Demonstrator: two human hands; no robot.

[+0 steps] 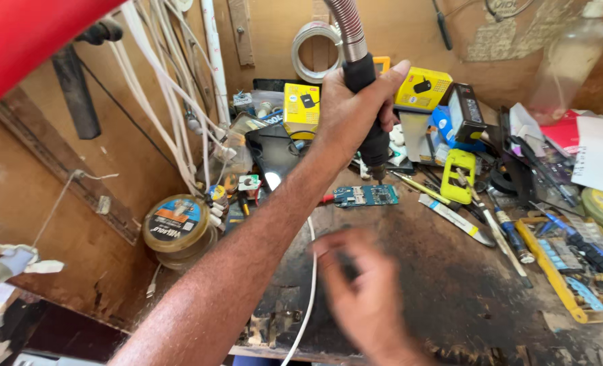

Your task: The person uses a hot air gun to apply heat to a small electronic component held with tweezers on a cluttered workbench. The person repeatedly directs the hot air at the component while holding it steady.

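Observation:
My left hand (347, 108) is wrapped around the black handle of a hot-air wand (369, 115). A ribbed metal hose (342, 24) runs up from the wand, and its nozzle points down just above a small blue circuit board (366, 196) on the dark, scorched bench (437, 271). My right hand (362, 298) hovers low over the bench near the front edge. It is blurred by motion, with the fingers pointing left beside a white cable (308, 298). The blur hides whether it holds anything.
Two yellow boxes (301, 102) (423, 88) stand at the back. A yellow-green gadget (459, 175), tweezers and screwdrivers (498, 234) lie to the right, beside a yellow parts tray (559, 278). A round spool tin (177, 224) sits at the left, below several white wall cables (173, 88).

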